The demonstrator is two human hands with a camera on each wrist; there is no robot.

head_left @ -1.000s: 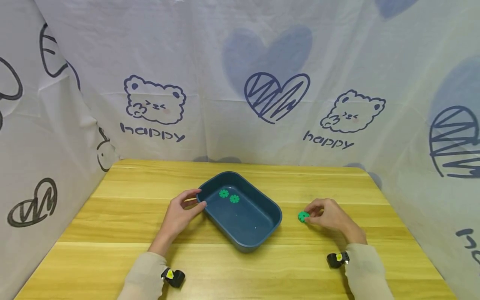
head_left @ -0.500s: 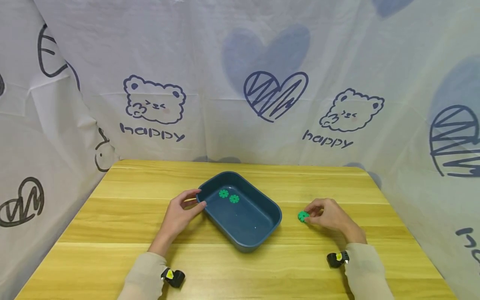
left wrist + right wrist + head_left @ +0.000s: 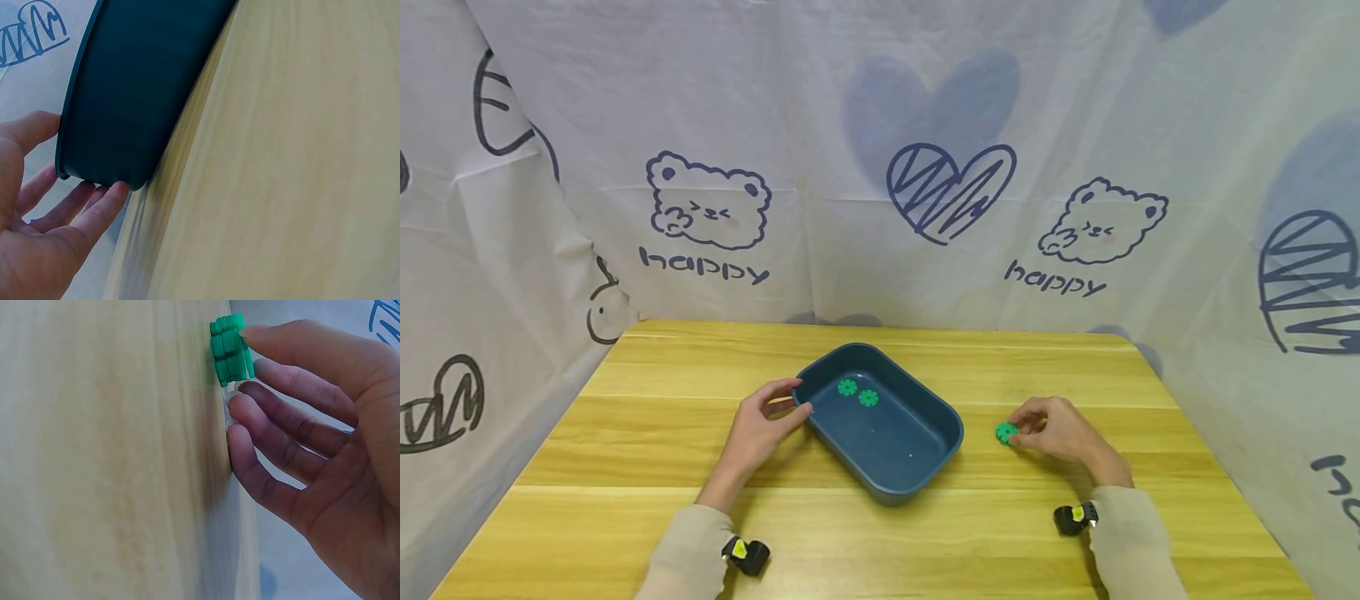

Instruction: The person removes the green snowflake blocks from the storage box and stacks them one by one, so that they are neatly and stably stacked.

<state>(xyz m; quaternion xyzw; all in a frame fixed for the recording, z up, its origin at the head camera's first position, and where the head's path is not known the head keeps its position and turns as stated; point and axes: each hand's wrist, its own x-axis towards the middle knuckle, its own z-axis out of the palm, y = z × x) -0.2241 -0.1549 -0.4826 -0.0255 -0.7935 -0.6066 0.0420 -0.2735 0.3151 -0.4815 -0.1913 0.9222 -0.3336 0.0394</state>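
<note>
A dark blue rectangular bin (image 3: 887, 442) sits at an angle on the wooden table, two flat green notched discs lying at its far left end, a left disc (image 3: 847, 387) and a right disc (image 3: 868, 397). My left hand (image 3: 766, 425) holds the bin's left corner, thumb and fingertips at the rim and outer wall. Right of the bin, my right hand (image 3: 1056, 429) pinches a small stack of green notched discs (image 3: 230, 350) between thumb and fingers. The stack is right at the tabletop, its layered edges showing in the right wrist view. The other fingers curl beside it.
The wooden table (image 3: 970, 542) reaches back to a pale printed curtain (image 3: 835, 250), which also hangs at both sides. A strip of tabletop separates the bin from the right hand. Each wrist wears a small black camera.
</note>
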